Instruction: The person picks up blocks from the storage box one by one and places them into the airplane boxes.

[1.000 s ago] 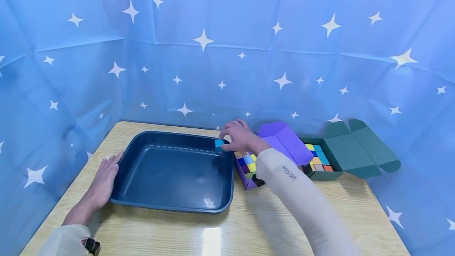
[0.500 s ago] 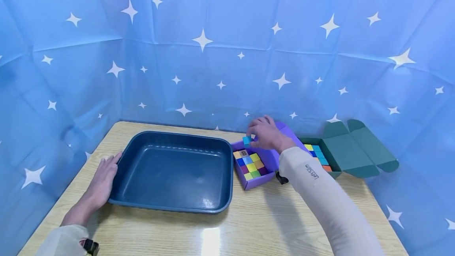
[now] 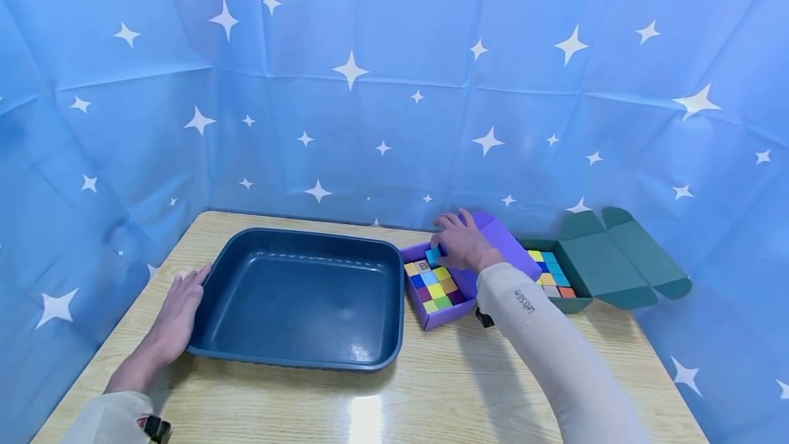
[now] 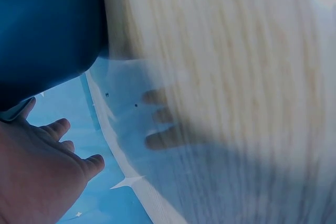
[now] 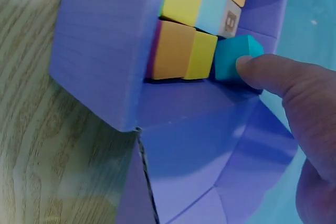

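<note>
My right hand (image 3: 465, 244) pinches a teal cube (image 3: 432, 256) low in the back corner of the purple box (image 3: 448, 316). In the right wrist view the thumb presses on that cube (image 5: 228, 56), which sits beside a yellow cube (image 5: 202, 55) and one printed with a letter B (image 5: 230, 19). Several other coloured cubes lie in rows in the box. My left hand (image 3: 175, 317) rests along the left side of a dark blue tray (image 3: 302, 300), fingers extended. In the left wrist view the hand (image 4: 42, 166) overlaps the tray's wall (image 4: 47, 30).
A green box (image 3: 570, 305) holding several coloured cubes stands right of the purple box, its lid (image 3: 629, 259) folded out to the right. The purple lid (image 3: 508, 252) stands open between the boxes. A blue star-patterned cloth (image 3: 394, 122) hangs behind the wooden table (image 3: 296, 403).
My right hand has carried the teal cube rightward from the tray's back right corner and lowered it into the purple box. My left hand has stayed against the tray.
</note>
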Available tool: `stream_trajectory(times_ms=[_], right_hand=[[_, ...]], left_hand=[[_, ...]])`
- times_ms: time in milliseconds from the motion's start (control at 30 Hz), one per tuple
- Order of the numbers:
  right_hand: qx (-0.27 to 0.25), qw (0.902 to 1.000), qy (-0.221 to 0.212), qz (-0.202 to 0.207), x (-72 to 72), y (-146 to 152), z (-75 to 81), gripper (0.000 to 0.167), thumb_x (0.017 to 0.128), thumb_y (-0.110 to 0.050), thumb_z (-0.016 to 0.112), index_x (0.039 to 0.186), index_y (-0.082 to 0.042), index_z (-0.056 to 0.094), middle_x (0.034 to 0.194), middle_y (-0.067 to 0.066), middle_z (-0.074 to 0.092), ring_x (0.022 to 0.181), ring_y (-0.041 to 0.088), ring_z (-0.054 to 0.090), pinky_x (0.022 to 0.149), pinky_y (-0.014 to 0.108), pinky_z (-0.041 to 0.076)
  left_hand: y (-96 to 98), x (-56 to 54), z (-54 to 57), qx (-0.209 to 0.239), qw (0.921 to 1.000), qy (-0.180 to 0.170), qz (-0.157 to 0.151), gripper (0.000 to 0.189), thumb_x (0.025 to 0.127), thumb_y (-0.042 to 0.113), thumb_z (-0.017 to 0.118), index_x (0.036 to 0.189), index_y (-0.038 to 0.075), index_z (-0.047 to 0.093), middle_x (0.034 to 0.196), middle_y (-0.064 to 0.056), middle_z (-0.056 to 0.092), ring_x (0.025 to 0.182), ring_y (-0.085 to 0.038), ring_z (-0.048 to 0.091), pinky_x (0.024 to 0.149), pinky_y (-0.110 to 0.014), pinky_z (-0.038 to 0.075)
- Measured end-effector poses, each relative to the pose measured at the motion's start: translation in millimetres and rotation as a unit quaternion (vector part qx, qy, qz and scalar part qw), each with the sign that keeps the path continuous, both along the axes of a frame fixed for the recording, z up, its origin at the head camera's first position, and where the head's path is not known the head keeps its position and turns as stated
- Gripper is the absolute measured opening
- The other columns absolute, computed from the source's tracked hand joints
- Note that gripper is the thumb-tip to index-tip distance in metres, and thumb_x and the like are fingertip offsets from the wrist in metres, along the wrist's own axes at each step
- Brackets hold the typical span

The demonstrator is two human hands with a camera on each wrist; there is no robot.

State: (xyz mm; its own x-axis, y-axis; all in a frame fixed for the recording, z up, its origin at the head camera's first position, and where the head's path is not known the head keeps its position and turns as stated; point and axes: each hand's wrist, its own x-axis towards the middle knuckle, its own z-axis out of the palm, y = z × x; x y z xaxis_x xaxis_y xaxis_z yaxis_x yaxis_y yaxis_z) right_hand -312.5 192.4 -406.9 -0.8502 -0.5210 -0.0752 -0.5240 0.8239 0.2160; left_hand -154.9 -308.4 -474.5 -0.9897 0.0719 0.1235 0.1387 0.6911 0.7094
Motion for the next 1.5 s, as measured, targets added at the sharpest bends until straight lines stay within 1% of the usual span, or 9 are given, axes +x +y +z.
stream_trajectory(times_ms=[433,667,800,900,1033,1167,1267,1333,1500], right_hand=[[0.045,0.9989,0.005,0.013,1.4,1.3,-9.2,0.028,0.085,-0.036,0.075,0.111,-0.028,0.072,0.154,0.008,0.04,0.145,0.034,0.028,0.12,0.063,0.008],[0.082,0.9965,0.006,0.01,2.6,1.6,-12.9,0.029,0.087,-0.04,0.072,0.114,-0.033,0.071,0.158,0.007,0.035,0.15,0.035,0.019,0.12,0.064,0.005],[0.082,0.9966,-0.003,0.008,3.6,0.4,-13.0,0.029,0.088,-0.038,0.07,0.117,-0.033,0.071,0.158,0.007,0.035,0.151,0.036,0.016,0.12,0.064,0.0],[0.081,0.9966,-0.001,0.008,4.8,-2.1,-12.0,0.03,0.089,-0.038,0.07,0.118,-0.031,0.071,0.157,0.007,0.037,0.151,0.036,0.016,0.12,0.063,0.0],[0.053,0.9985,0.009,0.004,8.9,-7.2,-8.4,0.033,0.088,-0.038,0.071,0.119,-0.029,0.07,0.152,0.007,0.045,0.149,0.034,0.024,0.121,0.063,0.004],[-0.023,0.9997,0.001,0.01,20.0,-12.2,-1.3,0.032,0.087,-0.035,0.073,0.117,-0.024,0.071,0.138,0.006,0.058,0.139,0.03,0.042,0.12,0.06,0.014],[-0.09,0.9954,-0.021,0.026,33.2,-14.8,3.5,0.031,0.088,-0.032,0.072,0.117,-0.02,0.071,0.129,0.005,0.064,0.129,0.027,0.052,0.117,0.058,0.025],[-0.121,0.9915,-0.032,0.036,44.0,-14.9,5.1,0.033,0.09,-0.031,0.07,0.121,-0.019,0.069,0.128,0.005,0.065,0.126,0.027,0.055,0.113,0.056,0.032],[-0.135,0.989,-0.015,0.058,70.7,-11.3,1.2,0.042,0.091,-0.035,0.069,0.129,-0.019,0.063,0.125,0.002,0.066,0.118,0.024,0.061,0.102,0.048,0.048]], left_hand=[[1.1,-0.4,1.3,-0.001,1.0,0.001,0.0,0.056,0.108,0.031,0.011,0.156,0.003,0.015,0.156,-0.037,0.016,0.146,-0.053,-0.004,0.118,-0.062,-0.01],[0.4,-0.6,0.0,0.001,1.0,-0.002,0.001,0.056,0.108,0.032,0.011,0.156,0.003,0.015,0.156,-0.036,0.015,0.147,-0.053,-0.005,0.118,-0.063,-0.01],[0.3,-0.8,-0.3,0.002,1.0,-0.003,0.0,0.056,0.108,0.032,0.011,0.156,0.004,0.015,0.156,-0.036,0.015,0.147,-0.053,-0.005,0.118,-0.063,-0.009],[0.2,-0.6,-0.2,0.003,1.0,-0.004,0.001,0.056,0.108,0.032,0.011,0.156,0.004,0.014,0.156,-0.036,0.015,0.147,-0.053,-0.005,0.118,-0.064,-0.01],[-0.1,-0.2,-0.4,0.003,1.0,-0.004,0.001,0.056,0.108,0.032,0.011,0.156,0.004,0.014,0.156,-0.036,0.015,0.147,-0.053,-0.006,0.118,-0.064,-0.009],[0.3,-0.4,-0.7,0.002,1.0,-0.003,-0.001,0.055,0.108,0.031,0.011,0.156,0.004,0.013,0.156,-0.036,0.014,0.147,-0.053,-0.006,0.118,-0.064,-0.01],[0.2,0.5,-1.2,0.001,1.0,-0.006,-0.003,0.055,0.108,0.031,0.011,0.156,0.004,0.012,0.156,-0.036,0.014,0.147,-0.052,-0.006,0.118,-0.062,-0.012],[0.0,1.2,-1.8,-0.001,1.0,-0.006,-0.004,0.055,0.108,0.031,0.011,0.156,0.004,0.012,0.156,-0.036,0.014,0.147,-0.052,-0.006,0.118,-0.062,-0.012],[-0.2,2.0,-2.5,-0.003,0.9999,-0.011,-0.004,0.055,0.108,0.031,0.01,0.156,0.005,0.011,0.156,-0.037,0.013,0.147,-0.052,-0.008,0.118,-0.063,-0.012]])
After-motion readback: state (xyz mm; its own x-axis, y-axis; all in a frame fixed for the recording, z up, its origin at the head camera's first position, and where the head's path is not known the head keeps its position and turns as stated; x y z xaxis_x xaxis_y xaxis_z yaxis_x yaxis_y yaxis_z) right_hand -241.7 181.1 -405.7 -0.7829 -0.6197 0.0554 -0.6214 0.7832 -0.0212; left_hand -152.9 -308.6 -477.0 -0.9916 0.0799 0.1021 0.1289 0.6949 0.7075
